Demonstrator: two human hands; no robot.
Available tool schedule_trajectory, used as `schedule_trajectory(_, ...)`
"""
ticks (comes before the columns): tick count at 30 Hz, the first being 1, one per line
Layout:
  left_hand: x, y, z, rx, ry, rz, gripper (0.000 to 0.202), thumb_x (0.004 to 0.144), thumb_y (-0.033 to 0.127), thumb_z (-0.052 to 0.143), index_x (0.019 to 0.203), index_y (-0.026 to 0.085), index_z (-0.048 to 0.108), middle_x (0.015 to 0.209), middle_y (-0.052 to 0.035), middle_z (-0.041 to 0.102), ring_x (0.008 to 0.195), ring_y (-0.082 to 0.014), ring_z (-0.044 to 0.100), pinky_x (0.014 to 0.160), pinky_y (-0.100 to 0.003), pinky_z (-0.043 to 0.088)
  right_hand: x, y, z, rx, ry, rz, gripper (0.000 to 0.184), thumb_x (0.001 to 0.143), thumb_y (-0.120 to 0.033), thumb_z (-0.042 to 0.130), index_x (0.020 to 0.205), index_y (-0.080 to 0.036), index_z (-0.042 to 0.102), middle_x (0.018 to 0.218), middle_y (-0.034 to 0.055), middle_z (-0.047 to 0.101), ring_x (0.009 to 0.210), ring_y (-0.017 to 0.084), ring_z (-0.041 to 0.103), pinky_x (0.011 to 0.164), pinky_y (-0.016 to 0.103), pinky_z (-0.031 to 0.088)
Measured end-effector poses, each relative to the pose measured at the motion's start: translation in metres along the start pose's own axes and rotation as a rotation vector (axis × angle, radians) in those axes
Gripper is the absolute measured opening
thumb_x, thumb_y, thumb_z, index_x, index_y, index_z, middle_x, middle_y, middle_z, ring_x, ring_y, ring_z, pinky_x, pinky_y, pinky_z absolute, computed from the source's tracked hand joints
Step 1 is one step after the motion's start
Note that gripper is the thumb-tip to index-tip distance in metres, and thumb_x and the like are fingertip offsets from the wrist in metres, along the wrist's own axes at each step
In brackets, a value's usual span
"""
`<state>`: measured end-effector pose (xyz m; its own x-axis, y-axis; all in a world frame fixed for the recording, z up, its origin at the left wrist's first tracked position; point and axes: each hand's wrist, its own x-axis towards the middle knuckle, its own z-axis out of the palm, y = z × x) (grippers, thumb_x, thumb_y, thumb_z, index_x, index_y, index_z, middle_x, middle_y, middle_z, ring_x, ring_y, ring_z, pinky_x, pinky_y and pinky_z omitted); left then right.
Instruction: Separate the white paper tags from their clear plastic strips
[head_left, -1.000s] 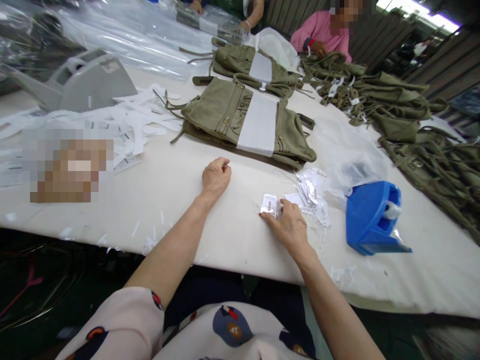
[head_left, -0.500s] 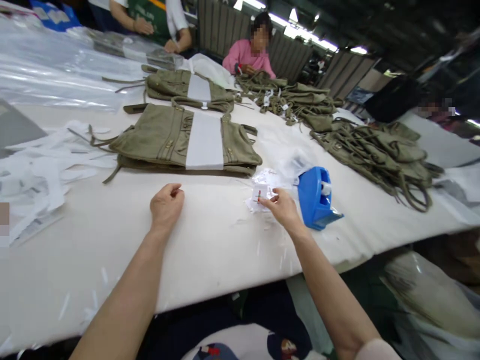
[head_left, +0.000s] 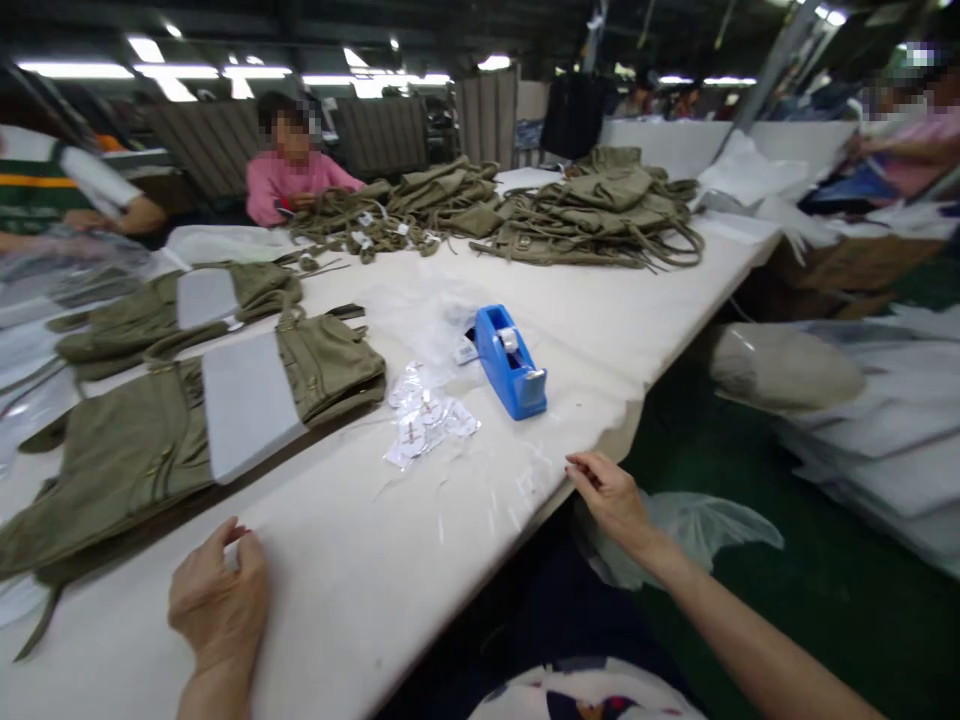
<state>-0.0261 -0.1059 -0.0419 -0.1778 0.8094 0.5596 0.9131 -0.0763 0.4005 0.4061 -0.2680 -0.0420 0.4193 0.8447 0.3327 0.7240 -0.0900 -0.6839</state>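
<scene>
My left hand (head_left: pixel 217 600) rests on the white table (head_left: pixel 360 560) near its front edge. Its fingers are curled into a loose fist with nothing showing in them. My right hand (head_left: pixel 611 497) hovers at the table's right edge with fingers pinched together; I cannot make out anything between them. A small heap of clear packets with white tags (head_left: pixel 429 425) lies on the table between my hands, apart from both. Just beyond it stands a blue tape dispenser (head_left: pixel 510 362). An olive bag with a white paper band (head_left: pixel 187 430) lies left of the packets.
A second banded olive bag (head_left: pixel 180 305) lies further back. Heaps of olive bags (head_left: pixel 592 215) cover the far end. A person in pink (head_left: pixel 289 175) and another sleeve (head_left: pixel 82 185) work across the table. Clear plastic bags (head_left: pixel 675 525) hang below the edge. White stacks (head_left: pixel 885 440) sit at right.
My view swung right. My right hand left the packets and drew back to the table's edge; the packet it held is no longer in it. My left hand stayed curled on the table.
</scene>
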Motion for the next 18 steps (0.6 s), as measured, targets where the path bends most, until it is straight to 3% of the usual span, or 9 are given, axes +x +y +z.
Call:
schedule_trajectory(2, -0.005, 0.015, 0.003, 0.094, 0.009, 0.218, 0.030, 0.078, 0.031, 0.047, 0.106, 0.028, 0.057, 0.088, -0.0009, 0.065, 0.081, -0.0260, 0.059, 0.076, -0.045, 0.048, -0.011, 0.035, -0.012, -0.088, 0.003, 0.126, 0.021, 0.085, -0.032, 0.045, 0.092, -0.019, 0.060, 0.084, 0.0047, 0.060, 0.074, 0.015, 0.057, 0.071, 0.027, 0.046)
schedule_trajectory(4, -0.014, 0.044, 0.006, 0.085, -0.003, 0.467, 0.035, 0.078, 0.029, 0.049, 0.112, 0.025, 0.055, 0.090, -0.0039, 0.065, 0.081, -0.0261, 0.060, 0.073, -0.042, 0.049, -0.029, 0.075, -0.020, -0.218, -0.039, 0.311, 0.021, 0.085, -0.028, 0.043, 0.095, -0.019, 0.059, 0.091, 0.0054, 0.060, 0.081, 0.016, 0.057, 0.077, 0.027, 0.045)
schedule_trajectory(8, -0.051, 0.141, 0.012, -0.170, -0.164, 0.935, 0.041, 0.076, 0.021, 0.057, 0.116, 0.014, 0.053, 0.096, -0.0122, 0.065, 0.092, -0.0249, 0.060, 0.080, -0.036, 0.045, -0.084, 0.157, -0.032, -0.391, -0.052, 0.703, 0.025, 0.078, -0.018, 0.047, 0.099, -0.013, 0.060, 0.106, 0.0121, 0.056, 0.090, 0.020, 0.056, 0.080, 0.030, 0.043)
schedule_trajectory(12, -0.091, 0.234, 0.023, -0.331, -0.377, 1.217, 0.046, 0.074, 0.018, 0.061, 0.119, 0.014, 0.049, 0.103, -0.0121, 0.063, 0.105, -0.0254, 0.055, 0.085, -0.035, 0.042, -0.130, 0.217, -0.055, -0.495, 0.010, 1.033, 0.031, 0.079, -0.018, 0.043, 0.103, -0.007, 0.059, 0.104, 0.0188, 0.056, 0.092, 0.023, 0.056, 0.077, 0.034, 0.043)
schedule_trajectory(15, -0.107, 0.267, 0.033, -0.306, -0.441, 1.317, 0.044, 0.076, 0.019, 0.059, 0.120, 0.014, 0.049, 0.111, -0.0132, 0.061, 0.110, -0.0275, 0.052, 0.089, -0.039, 0.039, -0.139, 0.241, -0.072, -0.499, 0.016, 1.115, 0.036, 0.085, -0.024, 0.034, 0.098, -0.004, 0.061, 0.097, 0.0206, 0.058, 0.089, 0.024, 0.058, 0.076, 0.035, 0.043)
schedule_trajectory(18, -0.113, 0.272, 0.037, -0.294, -0.422, 1.364, 0.047, 0.077, 0.018, 0.057, 0.123, 0.015, 0.047, 0.114, -0.0138, 0.060, 0.111, -0.0276, 0.052, 0.093, -0.041, 0.037, -0.127, 0.246, -0.069, -0.441, -0.026, 1.012, 0.038, 0.087, -0.032, 0.033, 0.100, -0.009, 0.061, 0.102, 0.0160, 0.059, 0.094, 0.022, 0.057, 0.081, 0.032, 0.041)
